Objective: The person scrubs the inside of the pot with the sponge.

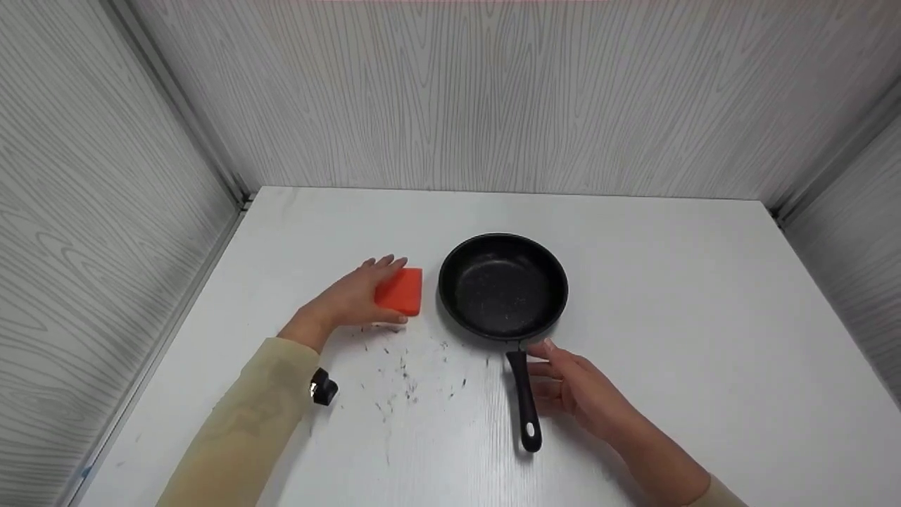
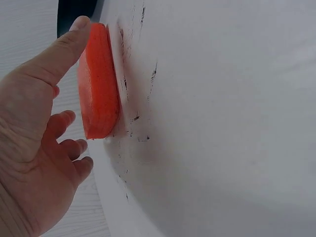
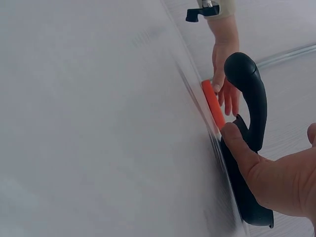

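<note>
A flat orange-red block (image 1: 408,292), like a sponge, lies on the white table left of a black frying pan (image 1: 503,289). My left hand (image 1: 348,299) reaches over the block's left side, its thumb at the near edge and fingers at the far one. In the left wrist view the fingers of that hand (image 2: 37,118) are spread loosely around the block (image 2: 101,86), without a clear grip. The pan's handle (image 1: 525,405) points toward me. Just right of it, my right hand (image 1: 591,401) is held with loosely extended fingers, partly hidden behind the handle.
Dark smudges (image 1: 408,380) mark the table (image 1: 669,317) between the hands. Wood-grain panels stand at the back (image 1: 493,98), left (image 1: 91,211) and right. A black device (image 1: 324,387) sits on the left wrist.
</note>
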The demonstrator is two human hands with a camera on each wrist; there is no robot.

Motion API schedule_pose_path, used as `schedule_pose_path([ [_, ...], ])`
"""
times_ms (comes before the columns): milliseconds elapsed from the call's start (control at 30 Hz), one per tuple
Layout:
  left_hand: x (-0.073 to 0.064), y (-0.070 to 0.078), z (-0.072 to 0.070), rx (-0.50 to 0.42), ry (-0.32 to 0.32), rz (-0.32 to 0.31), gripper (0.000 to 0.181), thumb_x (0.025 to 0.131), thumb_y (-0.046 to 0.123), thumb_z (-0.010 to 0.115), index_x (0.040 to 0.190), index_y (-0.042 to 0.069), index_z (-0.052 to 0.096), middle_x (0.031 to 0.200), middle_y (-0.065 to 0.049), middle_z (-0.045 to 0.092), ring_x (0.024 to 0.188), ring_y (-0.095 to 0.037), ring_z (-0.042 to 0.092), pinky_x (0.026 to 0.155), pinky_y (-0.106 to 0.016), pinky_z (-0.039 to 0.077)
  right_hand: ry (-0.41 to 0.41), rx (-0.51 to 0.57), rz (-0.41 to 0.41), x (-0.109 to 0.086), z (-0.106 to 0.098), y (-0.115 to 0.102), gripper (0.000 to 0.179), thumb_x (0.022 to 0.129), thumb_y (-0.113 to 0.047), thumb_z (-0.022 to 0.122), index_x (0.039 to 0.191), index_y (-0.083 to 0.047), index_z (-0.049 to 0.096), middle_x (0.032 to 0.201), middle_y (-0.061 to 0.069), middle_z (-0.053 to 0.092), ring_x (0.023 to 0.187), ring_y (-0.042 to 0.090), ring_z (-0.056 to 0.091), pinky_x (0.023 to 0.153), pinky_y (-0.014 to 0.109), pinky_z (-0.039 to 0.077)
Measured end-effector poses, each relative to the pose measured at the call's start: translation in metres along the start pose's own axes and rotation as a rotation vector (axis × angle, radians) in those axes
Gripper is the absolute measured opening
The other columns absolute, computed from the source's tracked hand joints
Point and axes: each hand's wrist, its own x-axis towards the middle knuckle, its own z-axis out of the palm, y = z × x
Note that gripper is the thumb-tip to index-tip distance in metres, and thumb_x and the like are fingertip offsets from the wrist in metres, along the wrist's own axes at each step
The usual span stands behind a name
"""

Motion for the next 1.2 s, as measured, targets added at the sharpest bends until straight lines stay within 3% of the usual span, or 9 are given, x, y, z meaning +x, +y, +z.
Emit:
schedule_pose_path([
  [200, 0.003, 0.000, 0.001, -0.007, -0.006, 0.001, 0.101, 0.089, 0.040, 0.085, 0.170, 0.024, 0.028, 0.174, -0.007, 0.026, 0.160, -0.039, 0.017, 0.123, -0.058, 0.028, -0.033, 0.076, 0.038, 0.001, 0.002, 0.004, 0.076, 0.110, -0.059, 0.044, 0.157, 0.001, 0.046, 0.142, 0.029, 0.062, 0.120, 0.041, 0.070, 0.096, 0.042, 0.058],
  [433, 0.001, 0.001, 0.002, -0.023, -0.014, -0.042, 0.097, 0.091, 0.036, 0.084, 0.170, 0.029, 0.029, 0.173, -0.005, 0.030, 0.159, -0.036, 0.022, 0.121, -0.057, 0.032, -0.050, 0.159, 0.086, 0.002, 0.004, 0.007, 0.076, 0.110, -0.057, 0.046, 0.156, 0.004, 0.043, 0.135, 0.028, 0.067, 0.115, 0.040, 0.072, 0.093, 0.046, 0.059],
  [633, 0.000, 0.001, 0.003, -0.037, -0.011, -0.062, 0.092, 0.092, 0.033, 0.083, 0.169, 0.029, 0.032, 0.170, -0.006, 0.035, 0.149, -0.033, 0.037, 0.117, -0.053, 0.039, -0.031, 0.194, 0.123, 0.003, 0.007, 0.009, 0.071, 0.109, -0.051, 0.053, 0.152, 0.005, 0.045, 0.125, 0.024, 0.072, 0.110, 0.037, 0.075, 0.088, 0.045, 0.061],
  [800, 0.000, 0.002, 0.004, -0.024, -0.010, -0.058, 0.089, 0.093, 0.033, 0.082, 0.168, 0.027, 0.035, 0.170, -0.006, 0.036, 0.148, -0.033, 0.038, 0.118, -0.053, 0.037, -0.042, 0.185, 0.106, 0.004, 0.010, 0.013, 0.060, 0.110, -0.040, 0.056, 0.145, 0.008, 0.049, 0.121, 0.022, 0.074, 0.108, 0.035, 0.076, 0.083, 0.041, 0.062],
  [1200, 0.000, 0.005, 0.003, -0.010, -0.027, -0.045, 0.084, 0.093, 0.032, 0.082, 0.165, 0.023, 0.042, 0.171, -0.009, 0.034, 0.152, -0.037, 0.034, 0.119, -0.055, 0.036, 0.011, 0.198, 0.048, 0.015, 0.017, 0.021, 0.053, 0.112, -0.026, 0.055, 0.148, 0.010, 0.041, 0.110, 0.016, 0.077, 0.098, 0.027, 0.079, 0.086, 0.041, 0.062],
])
